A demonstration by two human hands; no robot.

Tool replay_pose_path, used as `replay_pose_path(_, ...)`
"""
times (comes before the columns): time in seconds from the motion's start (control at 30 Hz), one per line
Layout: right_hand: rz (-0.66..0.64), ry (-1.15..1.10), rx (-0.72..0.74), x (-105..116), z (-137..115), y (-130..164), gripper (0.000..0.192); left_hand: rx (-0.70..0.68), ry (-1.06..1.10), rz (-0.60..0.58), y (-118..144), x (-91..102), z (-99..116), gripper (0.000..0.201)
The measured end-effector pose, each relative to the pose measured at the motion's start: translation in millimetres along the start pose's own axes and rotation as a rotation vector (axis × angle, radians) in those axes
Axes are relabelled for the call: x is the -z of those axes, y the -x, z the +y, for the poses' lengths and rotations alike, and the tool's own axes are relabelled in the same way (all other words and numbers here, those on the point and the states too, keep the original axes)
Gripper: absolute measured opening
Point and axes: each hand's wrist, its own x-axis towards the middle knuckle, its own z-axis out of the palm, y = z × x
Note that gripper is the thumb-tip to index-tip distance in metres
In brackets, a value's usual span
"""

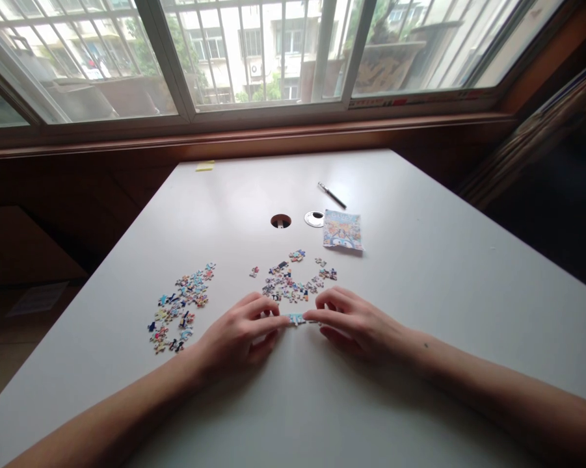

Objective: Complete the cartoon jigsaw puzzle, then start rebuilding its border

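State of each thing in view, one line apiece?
left hand: on the table, fingertips pinching the joined pieces
right hand: same, from the other side
joined pieces: flat, between both hands
loose pieces: scattered
left pile: spread out
pen: lying, capped
cable hole: uncovered

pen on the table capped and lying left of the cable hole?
No. The pen lies to the right of the cable hole, beyond the puzzle picture card; whether it is capped cannot be told.
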Motion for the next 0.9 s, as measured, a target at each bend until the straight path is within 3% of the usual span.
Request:
replay_pose_path(0.37,-0.042,0.055,0.026,-1.1,0.7,-0.8,0.038,0.012,0.013,-0.024,-1.9,-0.7,2.7,0.028)
replay_pose_path(0.63,0.112,-0.183,-0.099,-2.5,5.2,1.4,0.020,0.100,0.082,0.087,2.2,-1.0,-0.8,0.022)
replay_pose_path(0.9,0.054,-0.120,0.001,-0.6,3.1,2.0,0.029,0.067,0.073,0.062,-0.4,-1.2,-1.1,0.017)
